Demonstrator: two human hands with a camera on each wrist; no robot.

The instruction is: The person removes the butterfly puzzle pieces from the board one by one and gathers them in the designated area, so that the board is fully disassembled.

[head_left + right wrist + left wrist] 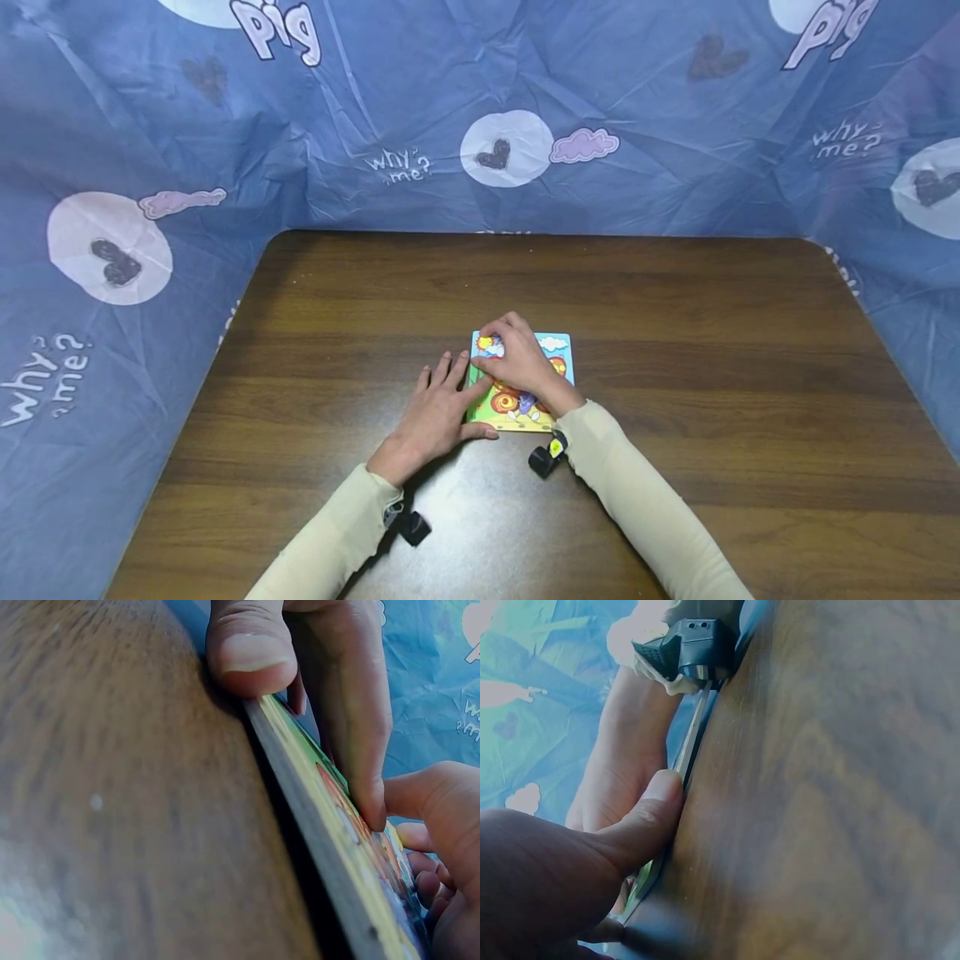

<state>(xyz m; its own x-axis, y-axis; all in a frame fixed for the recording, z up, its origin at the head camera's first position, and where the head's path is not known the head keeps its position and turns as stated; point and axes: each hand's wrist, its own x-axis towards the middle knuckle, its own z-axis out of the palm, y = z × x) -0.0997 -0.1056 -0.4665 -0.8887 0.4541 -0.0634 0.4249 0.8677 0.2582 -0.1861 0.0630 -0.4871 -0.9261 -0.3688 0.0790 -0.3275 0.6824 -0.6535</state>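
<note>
puzzle board: flat at mid-table | left hand: fingers spread, thumb braced against board's near edge | right hand: fingertips curled, pressing top picture | handling: likely light, stiff, thin; lift by edges

Puzzle board flat on the counter, near the middle. Left hand beside its left edge, right hand on top.

Cream long sleeves, bare hands, small black wrist cameras
</note>
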